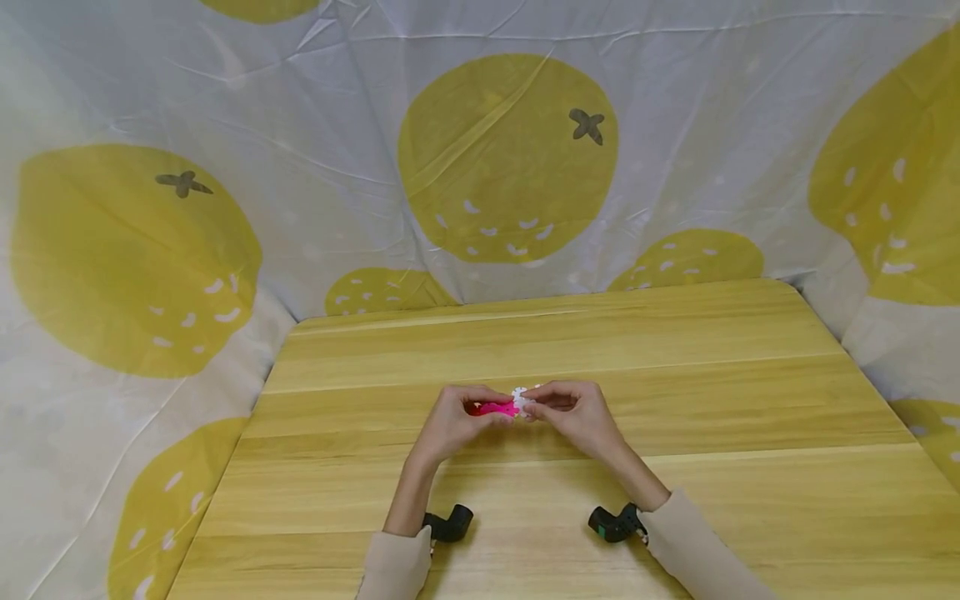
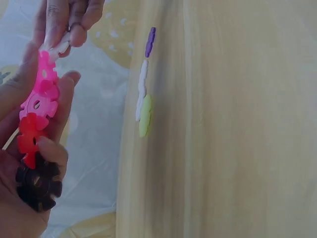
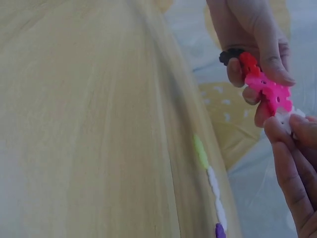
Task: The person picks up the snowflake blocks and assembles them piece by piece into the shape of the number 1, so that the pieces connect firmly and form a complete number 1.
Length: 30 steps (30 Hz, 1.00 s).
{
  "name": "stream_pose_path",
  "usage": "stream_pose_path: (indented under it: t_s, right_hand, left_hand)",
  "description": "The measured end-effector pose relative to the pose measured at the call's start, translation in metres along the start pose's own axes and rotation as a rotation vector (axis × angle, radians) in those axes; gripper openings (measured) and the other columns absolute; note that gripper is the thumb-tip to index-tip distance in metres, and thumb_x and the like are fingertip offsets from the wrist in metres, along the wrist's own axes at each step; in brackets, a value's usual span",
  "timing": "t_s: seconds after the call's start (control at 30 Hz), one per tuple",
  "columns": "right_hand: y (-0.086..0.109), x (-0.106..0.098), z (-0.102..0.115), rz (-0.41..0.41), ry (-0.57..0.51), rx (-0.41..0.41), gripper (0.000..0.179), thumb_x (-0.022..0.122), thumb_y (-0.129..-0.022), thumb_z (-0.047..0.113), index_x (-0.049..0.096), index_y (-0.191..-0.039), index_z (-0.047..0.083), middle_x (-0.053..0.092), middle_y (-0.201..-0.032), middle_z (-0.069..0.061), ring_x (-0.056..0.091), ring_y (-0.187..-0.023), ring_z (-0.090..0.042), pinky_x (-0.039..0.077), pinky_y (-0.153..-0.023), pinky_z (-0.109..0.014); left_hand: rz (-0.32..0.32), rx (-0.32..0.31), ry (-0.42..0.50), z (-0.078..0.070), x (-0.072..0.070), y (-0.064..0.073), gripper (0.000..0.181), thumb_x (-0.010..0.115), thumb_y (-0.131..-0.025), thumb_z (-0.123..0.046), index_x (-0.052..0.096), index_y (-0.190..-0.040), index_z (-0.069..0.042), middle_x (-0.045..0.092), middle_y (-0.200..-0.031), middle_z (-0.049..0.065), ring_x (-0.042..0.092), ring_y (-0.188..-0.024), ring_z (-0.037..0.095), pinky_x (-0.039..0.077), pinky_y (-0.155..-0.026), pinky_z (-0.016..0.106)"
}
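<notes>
A chain of notched plastic snowflake discs is held between the two hands over the table. My left hand (image 1: 450,425) grips the chain, made of a black disc (image 2: 39,188), a red disc (image 2: 29,135) and pink discs (image 3: 277,95). At the chain's pink end, my right hand (image 1: 581,417) pinches a white disc (image 3: 284,120) between thumb and fingers. The white disc touches the pink end; whether their notches interlock, I cannot tell. Fingers partly cover the discs.
Loose discs lie on the wooden table (image 1: 720,517) beyond the hands: a purple one (image 2: 150,42), white ones (image 3: 217,198) and a yellow-green one (image 2: 145,116). A lemon-print cloth (image 1: 330,208) hangs around the table's back and sides. Black wrist devices (image 1: 452,523) sit under both forearms.
</notes>
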State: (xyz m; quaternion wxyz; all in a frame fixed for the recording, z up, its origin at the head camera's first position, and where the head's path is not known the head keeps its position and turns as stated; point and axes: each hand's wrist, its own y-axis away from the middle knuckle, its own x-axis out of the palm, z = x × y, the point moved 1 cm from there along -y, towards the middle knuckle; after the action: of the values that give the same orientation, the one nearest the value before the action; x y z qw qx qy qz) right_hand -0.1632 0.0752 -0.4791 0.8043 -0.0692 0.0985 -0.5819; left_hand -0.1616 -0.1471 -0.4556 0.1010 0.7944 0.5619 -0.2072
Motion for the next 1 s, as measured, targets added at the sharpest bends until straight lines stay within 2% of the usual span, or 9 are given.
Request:
stream_pose_path:
  t_s: [0.1,0.33,0.57,0.73,0.9,1.0]
  right_hand:
    - [0.0002,0.0004,-0.0006,-0.004,0.005,0.000,0.014,0.077,-0.092,0.005,0.079,-0.105,-0.001,0.079,-0.099,-0.021,0.079,-0.078,-0.024,0.062,-0.076,-0.049]
    - [-0.0012,-0.0025,-0.0006,0.036,-0.022,0.014,0.016,0.073,-0.096,0.007,0.077,-0.109,-0.001,0.078,-0.102,-0.022,0.078,-0.083,-0.035,0.061,-0.080,-0.052]
    - [-0.0013,-0.0027,-0.0009,0.026,0.014,0.022,0.012,0.074,-0.095,0.005,0.078,-0.103,-0.002,0.078,-0.100,-0.021,0.079,-0.080,-0.025,0.062,-0.075,-0.049]
    - [-0.0019,-0.0037,0.0007,0.033,0.012,0.060,0.013,0.074,-0.095,0.005,0.078,-0.104,-0.003,0.078,-0.102,-0.021,0.078,-0.079,-0.018,0.063,-0.076,-0.048]
    - [-0.0030,-0.0080,0.0025,0.093,-0.007,0.072,0.020,0.068,-0.099,0.003,0.074,-0.115,-0.007,0.076,-0.103,-0.026,0.078,-0.085,-0.032,0.062,-0.079,-0.048]
    - [-0.0029,-0.0087,0.0015,0.106,-0.026,0.086,0.023,0.066,-0.100,0.002,0.072,-0.119,-0.010,0.075,-0.103,-0.029,0.077,-0.087,-0.040,0.062,-0.080,-0.048]
  left_hand:
    - [0.000,0.001,0.006,-0.0001,0.0008,-0.0001,0.022,0.085,-0.086,-0.012,0.082,-0.108,-0.010,0.080,-0.105,0.009,0.052,-0.069,0.011,0.044,-0.058,0.017]
    - [0.011,-0.028,0.055,-0.0014,-0.0003,0.0003,0.021,0.084,-0.087,-0.012,0.082,-0.108,-0.013,0.080,-0.108,0.008,0.061,-0.076,0.014,0.050,-0.062,0.019]
    - [0.014,-0.025,0.026,-0.0023,0.0019,-0.0002,0.022,0.085,-0.087,-0.015,0.082,-0.108,-0.012,0.080,-0.109,0.009,0.053,-0.068,0.009,0.045,-0.059,0.017]
    - [0.029,-0.037,0.050,-0.0003,0.0021,-0.0010,0.031,0.084,-0.087,-0.013,0.078,-0.117,-0.009,0.078,-0.116,0.010,0.066,-0.082,0.009,0.055,-0.069,0.019]
    - [0.056,-0.054,0.036,0.0002,-0.0003,-0.0005,0.031,0.083,-0.089,-0.017,0.077,-0.119,-0.009,0.077,-0.117,0.008,0.068,-0.087,0.014,0.056,-0.071,0.021]
    - [0.052,-0.032,-0.043,-0.0010,0.0006,-0.0002,0.031,0.081,-0.091,-0.019,0.076,-0.120,-0.008,0.077,-0.118,0.006,0.068,-0.094,0.016,0.056,-0.078,0.024]
